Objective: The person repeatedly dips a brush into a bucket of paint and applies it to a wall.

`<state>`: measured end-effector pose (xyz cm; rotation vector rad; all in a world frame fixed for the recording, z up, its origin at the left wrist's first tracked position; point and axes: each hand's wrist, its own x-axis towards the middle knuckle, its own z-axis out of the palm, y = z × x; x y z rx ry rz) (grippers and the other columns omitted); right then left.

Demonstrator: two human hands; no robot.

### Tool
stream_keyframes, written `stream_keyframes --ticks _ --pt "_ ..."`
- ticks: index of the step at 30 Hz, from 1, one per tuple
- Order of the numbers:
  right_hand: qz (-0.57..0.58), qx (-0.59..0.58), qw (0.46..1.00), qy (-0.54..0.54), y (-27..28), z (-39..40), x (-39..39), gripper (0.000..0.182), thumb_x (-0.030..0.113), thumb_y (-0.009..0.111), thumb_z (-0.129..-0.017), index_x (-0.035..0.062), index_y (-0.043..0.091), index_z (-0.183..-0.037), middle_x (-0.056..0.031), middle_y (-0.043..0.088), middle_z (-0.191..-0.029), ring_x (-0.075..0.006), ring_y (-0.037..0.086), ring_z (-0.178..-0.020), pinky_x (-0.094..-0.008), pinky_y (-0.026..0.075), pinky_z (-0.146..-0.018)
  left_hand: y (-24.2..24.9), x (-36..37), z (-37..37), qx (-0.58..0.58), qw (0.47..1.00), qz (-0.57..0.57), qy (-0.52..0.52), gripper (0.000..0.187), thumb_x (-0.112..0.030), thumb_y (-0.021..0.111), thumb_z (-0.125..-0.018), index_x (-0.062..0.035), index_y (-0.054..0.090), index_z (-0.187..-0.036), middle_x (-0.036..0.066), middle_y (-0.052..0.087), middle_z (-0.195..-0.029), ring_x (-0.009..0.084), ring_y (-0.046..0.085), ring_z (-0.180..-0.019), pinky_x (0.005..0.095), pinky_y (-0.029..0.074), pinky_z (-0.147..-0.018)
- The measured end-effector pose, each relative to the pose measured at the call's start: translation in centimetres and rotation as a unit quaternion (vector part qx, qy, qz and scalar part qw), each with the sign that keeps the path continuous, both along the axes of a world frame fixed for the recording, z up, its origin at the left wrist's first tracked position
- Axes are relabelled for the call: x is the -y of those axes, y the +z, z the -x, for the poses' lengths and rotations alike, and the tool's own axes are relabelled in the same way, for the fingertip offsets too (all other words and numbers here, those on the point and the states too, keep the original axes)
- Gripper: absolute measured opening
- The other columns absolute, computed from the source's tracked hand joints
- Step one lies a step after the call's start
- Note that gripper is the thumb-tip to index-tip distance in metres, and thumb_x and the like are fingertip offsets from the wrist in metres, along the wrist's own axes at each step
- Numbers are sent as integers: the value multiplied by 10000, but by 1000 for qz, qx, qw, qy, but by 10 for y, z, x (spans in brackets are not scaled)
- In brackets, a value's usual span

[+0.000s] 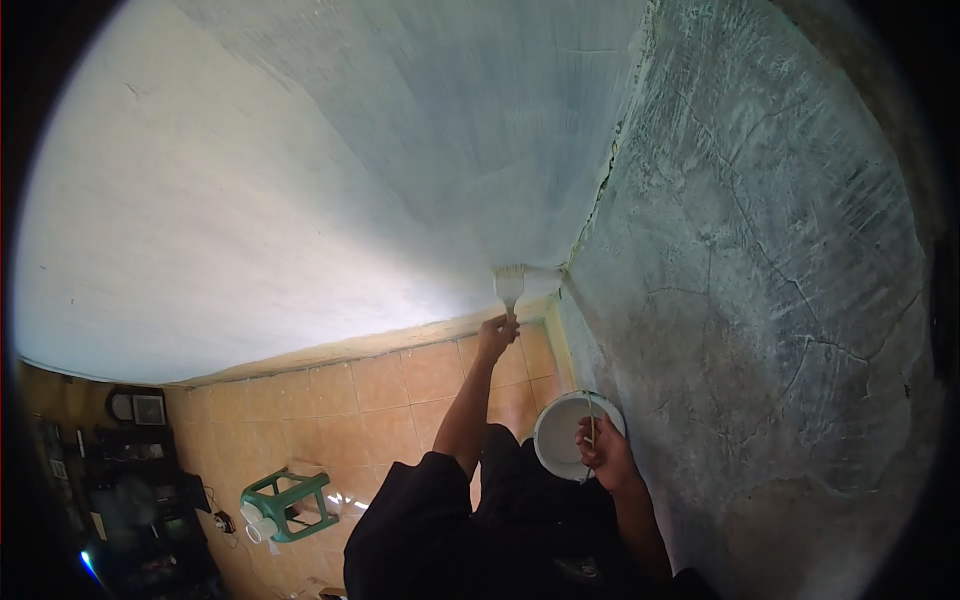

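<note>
My left hand (pixel 497 335) is closed around the handle of a wide, pale paintbrush (pixel 509 287). The brush points up, with its bristles against the lower part of the grey-white wall (pixel 440 150), close to the corner. Lower on the right, my right hand (pixel 605 455) grips the thin handle of a white bucket (pixel 548 436). The bucket hangs in front of my body beside the right-hand wall, and its pale inside shows. My fingers overlap the bucket's opening and hide part of it.
A rough, cracked grey wall (pixel 760 250) rises close on my right. Orange tiles (pixel 380 390) cover the floor. A green plastic stool (pixel 285 505) stands to the left, with a whitish container (pixel 258 522) at it. Dark furniture (pixel 140 500) is farther left.
</note>
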<state>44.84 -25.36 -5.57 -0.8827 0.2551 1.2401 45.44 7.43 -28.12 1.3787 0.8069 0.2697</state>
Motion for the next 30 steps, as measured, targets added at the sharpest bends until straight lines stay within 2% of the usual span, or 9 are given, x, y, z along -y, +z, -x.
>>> stream_keyframes --ticks 1,3,7,13,18,19,22,27,30 --pt "2 2 1000 -1 -1 1 0 402 414 365 -1036 58 528 -1129 -67 604 -842 -66 434 -563 -193 307 -467 -10 1 5 -1 1000 1 2 318 -243 616 -945 71 663 -966 87 652 -786 145 651 -664 295 579 -683" --pt "5 3 1000 3 -4 2 0 402 414 363 -1036 60 530 -1127 -67 602 -841 -67 437 -565 -192 309 -467 -19 2 15 -65 986 152 12 294 -230 632 -922 62 662 -920 125 669 -825 197 684 -682 317 593 -669" --pt "2 -5 1000 10 -6 -1 0 404 417 371 -1034 56 530 -1123 -68 603 -841 -69 448 -566 -188 318 -469 14 -14 17 -10 984 172 43 281 -195 647 -888 78 644 -954 159 675 -866 245 703 -738 325 596 -661" --pt "-9 7 1000 17 3 -4 -6 406 415 373 -1034 52 538 -1111 -64 602 -832 -72 455 -570 -188 319 -468 225 -14 34 70 989 108 75 326 -224 643 -886 101 654 -916 131 658 -794 229 698 -725 313 574 -631" --pt "4 17 1000 25 4 -4 -13 406 415 374 -1033 52 541 -1105 -57 598 -824 -74 459 -564 -193 319 -461 315 6 52 149 985 7 83 368 -247 632 -925 98 652 -1053 123 659 -819 203 695 -730 296 564 -639" --pt "2 19 999 28 2 -4 -13 406 415 374 -1033 52 539 -1108 -57 598 -827 -73 461 -564 -193 318 -459 311 2 54 152 987 -8 52 420 -266 613 -948 91 607 -1169 132 673 -898 200 688 -767 322 560 -689" --pt "9 29 999 40 3 -4 -16 422 430 364 -1032 54 538 -1113 -50 594 -831 -74 432 -555 -199 312 -469 266 -8 38 196 979 -18 61 396 -244 600 -960 81 596 -1187 113 665 -916 187 675 -785 304 549 -701" --pt "4 32 998 52 3 -5 -19 431 438 355 -1032 57 538 -1116 -45 590 -832 -77 408 -549 -205 310 -481 77 -24 23 85 995 -10 42 353 -267 619 -954 56 637 -1096 75 656 -850 144 651 -744 274 534 -673" --pt "-18 25 999 45 7 -6 -21 400 404 367 -1036 49 534 -1114 -62 603 -842 -68 474 -570 -188 321 -454 23 -8 43 -19 996 76 50 356 -298 632 -942 41 657 -1050 70 655 -807 150 660 -694 288 555 -638"
